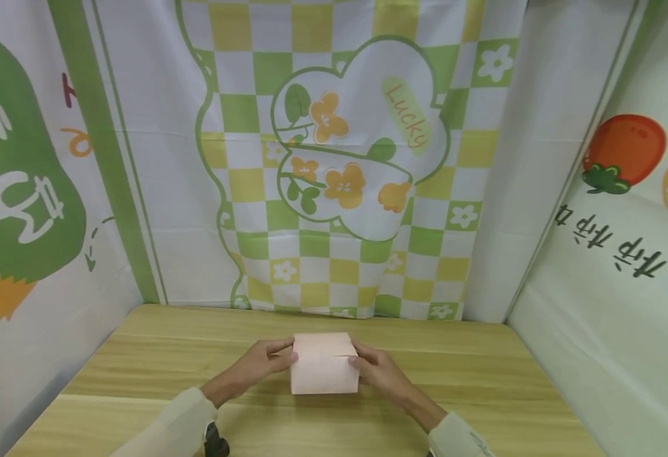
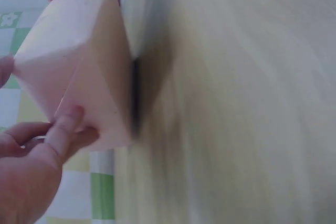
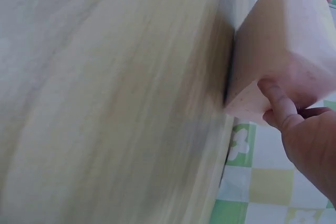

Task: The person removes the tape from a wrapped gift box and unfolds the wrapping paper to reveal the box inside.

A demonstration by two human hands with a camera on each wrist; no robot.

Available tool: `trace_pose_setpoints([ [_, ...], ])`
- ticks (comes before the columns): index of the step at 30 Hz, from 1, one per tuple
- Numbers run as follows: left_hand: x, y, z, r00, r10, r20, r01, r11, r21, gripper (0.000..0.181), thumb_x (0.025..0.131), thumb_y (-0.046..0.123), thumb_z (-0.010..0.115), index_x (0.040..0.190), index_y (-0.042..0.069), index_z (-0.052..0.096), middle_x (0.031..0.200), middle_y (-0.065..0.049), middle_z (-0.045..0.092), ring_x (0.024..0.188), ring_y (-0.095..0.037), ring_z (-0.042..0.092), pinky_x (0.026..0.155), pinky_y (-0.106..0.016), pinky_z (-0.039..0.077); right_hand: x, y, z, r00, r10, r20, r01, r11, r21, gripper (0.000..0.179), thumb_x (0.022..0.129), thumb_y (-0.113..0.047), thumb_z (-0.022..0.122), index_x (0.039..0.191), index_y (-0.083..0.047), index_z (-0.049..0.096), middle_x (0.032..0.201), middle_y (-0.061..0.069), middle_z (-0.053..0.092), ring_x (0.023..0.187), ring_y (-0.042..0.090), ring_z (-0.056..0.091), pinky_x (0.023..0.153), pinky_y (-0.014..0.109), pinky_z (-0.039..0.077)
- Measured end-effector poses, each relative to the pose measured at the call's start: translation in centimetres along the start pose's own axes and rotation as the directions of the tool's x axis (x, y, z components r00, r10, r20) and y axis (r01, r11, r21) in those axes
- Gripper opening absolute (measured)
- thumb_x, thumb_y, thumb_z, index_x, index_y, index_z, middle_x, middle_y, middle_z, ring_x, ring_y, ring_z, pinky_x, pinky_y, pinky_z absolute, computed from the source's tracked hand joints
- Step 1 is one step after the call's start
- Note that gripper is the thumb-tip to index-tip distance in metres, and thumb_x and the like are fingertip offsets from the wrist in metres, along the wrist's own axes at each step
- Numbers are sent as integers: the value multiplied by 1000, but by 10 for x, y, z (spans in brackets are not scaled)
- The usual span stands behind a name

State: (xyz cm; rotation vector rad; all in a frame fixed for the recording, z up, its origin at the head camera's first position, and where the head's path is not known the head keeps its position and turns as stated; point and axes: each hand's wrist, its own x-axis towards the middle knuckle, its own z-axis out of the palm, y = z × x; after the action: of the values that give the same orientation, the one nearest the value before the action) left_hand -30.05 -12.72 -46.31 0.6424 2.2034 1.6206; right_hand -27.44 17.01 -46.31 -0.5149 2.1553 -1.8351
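A pale pink box (image 1: 325, 368) with folded flaps is held between both hands at the middle of the wooden table. My left hand (image 1: 254, 367) grips its left end, thumb at the upper edge. In the left wrist view, fingertips press the end face of the box (image 2: 97, 72). On the opposite end, my right hand (image 1: 387, 376) holds the box with the thumb near a short slit in its top. The right wrist view shows fingers against the end flaps of the box (image 3: 262, 51). A dark shadow lies under the box; whether it touches the table is unclear.
The wooden table (image 1: 157, 362) reaches back to a green and yellow checked cloth (image 1: 311, 273). Printed white sheets hang at the left (image 1: 111, 266) and right (image 1: 590, 304) sides. A dark strap piece (image 1: 215, 441) shows by the left sleeve.
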Motion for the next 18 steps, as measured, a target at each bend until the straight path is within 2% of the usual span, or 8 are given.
trace_pose_setpoints([
  [4, -2, -13, 0, 998, 59, 23, -59, 998, 6, 74, 99, 32, 60, 152, -5, 24, 160, -23, 20, 140, -45, 38, 111, -49, 42, -2, 5, -2, 1000, -11, 15, 11, 999, -33, 72, 99, -21, 59, 152, 8, 19, 157, 30, 21, 142, 46, 32, 105, 42, 48],
  [8, -3, -25, 4, 995, 92, 34, -90, 995, -42, 79, 96, 25, 65, 154, -4, 20, 162, -25, 16, 142, -49, 32, 110, -45, 44, -3, 10, -3, 999, -28, 20, 29, 995, -98, 76, 94, -15, 66, 150, 10, 21, 158, 27, 18, 145, 45, 27, 112, 41, 37],
  [11, -3, -28, 8, 995, 94, 29, -92, 993, -67, 83, 92, 22, 70, 153, -5, 20, 160, -28, 16, 141, -51, 32, 110, -46, 43, -3, 14, -5, 1000, -20, 13, 22, 992, -122, 79, 90, -10, 69, 151, 8, 22, 160, 24, 17, 146, 43, 25, 116, 43, 30],
  [18, -3, -29, 11, 997, 77, -4, -77, 995, -62, 88, 87, 21, 75, 152, -4, 22, 160, -30, 16, 140, -51, 33, 108, -39, 46, -4, 19, -6, 999, -22, 25, 24, 996, -88, 81, 88, -7, 70, 152, 7, 22, 160, 25, 17, 145, 45, 26, 114, 43, 34],
])
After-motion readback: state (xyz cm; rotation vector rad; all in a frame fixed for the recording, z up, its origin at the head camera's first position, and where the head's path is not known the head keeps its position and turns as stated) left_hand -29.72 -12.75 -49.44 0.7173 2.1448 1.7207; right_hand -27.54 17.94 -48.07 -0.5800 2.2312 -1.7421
